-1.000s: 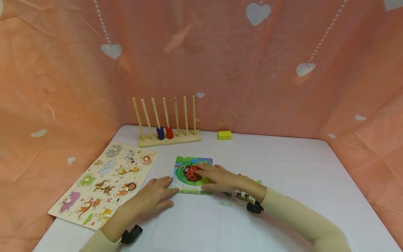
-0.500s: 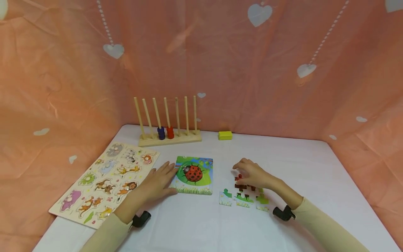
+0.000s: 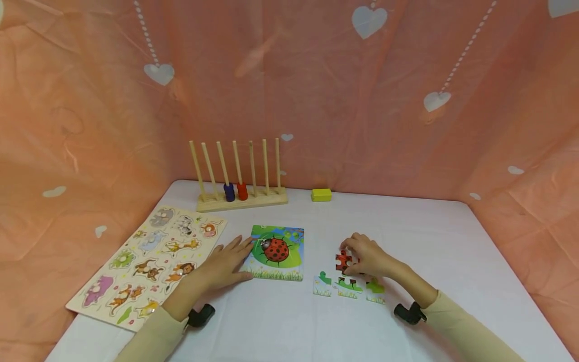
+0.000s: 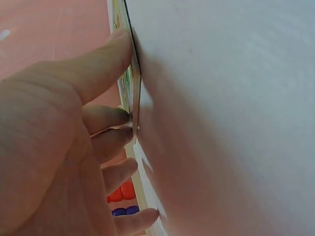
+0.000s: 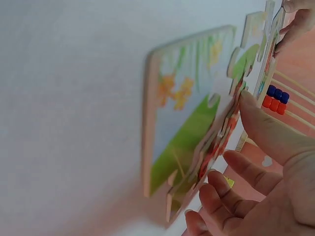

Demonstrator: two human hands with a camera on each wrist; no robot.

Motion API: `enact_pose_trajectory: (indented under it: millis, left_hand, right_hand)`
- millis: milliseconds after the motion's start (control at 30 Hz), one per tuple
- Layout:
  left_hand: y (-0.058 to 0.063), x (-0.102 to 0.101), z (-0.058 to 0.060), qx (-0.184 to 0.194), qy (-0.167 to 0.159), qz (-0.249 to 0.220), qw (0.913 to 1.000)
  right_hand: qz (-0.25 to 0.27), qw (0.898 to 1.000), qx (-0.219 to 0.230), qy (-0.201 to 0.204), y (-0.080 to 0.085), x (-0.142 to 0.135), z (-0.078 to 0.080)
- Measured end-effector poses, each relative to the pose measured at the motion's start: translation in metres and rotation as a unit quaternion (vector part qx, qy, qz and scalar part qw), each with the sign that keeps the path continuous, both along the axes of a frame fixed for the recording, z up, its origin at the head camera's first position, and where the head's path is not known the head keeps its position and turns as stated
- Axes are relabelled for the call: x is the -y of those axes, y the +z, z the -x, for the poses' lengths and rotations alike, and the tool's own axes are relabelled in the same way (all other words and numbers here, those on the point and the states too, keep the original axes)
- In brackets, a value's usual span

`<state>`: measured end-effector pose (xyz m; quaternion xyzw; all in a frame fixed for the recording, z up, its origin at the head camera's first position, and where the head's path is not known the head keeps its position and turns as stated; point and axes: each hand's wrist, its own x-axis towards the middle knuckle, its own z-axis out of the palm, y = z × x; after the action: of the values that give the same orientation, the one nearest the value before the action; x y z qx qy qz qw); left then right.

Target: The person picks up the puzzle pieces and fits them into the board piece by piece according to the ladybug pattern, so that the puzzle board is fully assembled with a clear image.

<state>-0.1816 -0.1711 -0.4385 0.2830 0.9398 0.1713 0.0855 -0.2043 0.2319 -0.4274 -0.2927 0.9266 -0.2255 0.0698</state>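
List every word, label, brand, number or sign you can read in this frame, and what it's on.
None: no text can be read in any view.
Animal board: any fine print beside the pictures is too small to make out.
Ladybug board and loose puzzle pieces: pictures only, no legible lettering.
Peg rack and yellow block: no legible marks.

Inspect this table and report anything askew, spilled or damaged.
The animal board looks askew: unlike the straighter ladybug board, it lies slanted, and its near left corner appears to poke past the table's left edge. I see nothing spilled or damaged.
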Motion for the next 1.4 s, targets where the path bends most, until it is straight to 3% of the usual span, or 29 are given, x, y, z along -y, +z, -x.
enact_pose_trajectory:
  millis: [533, 833, 1400]
  left_hand:
    - [-0.0019, 0.0012, 0.0, -0.005, -0.003, 0.0, 1.0]
    - [-0.0026, 0.0012, -0.0008, -0.005, -0.004, -0.002, 1.0]
    - [-0.0006, 0.0003, -0.0007, -0.01, -0.008, 0.0, 0.9999]
  right_hand:
    - [0.03, 0.998, 0.036, -0.033, -0.0029, 0.0038, 0.0]
    - [0.05, 0.997, 0.056, -0.018, -0.0036, 0.0041, 0.0]
    - [0.073, 0.996, 0.047, -0.011, -0.0031, 0.0027, 0.0009]
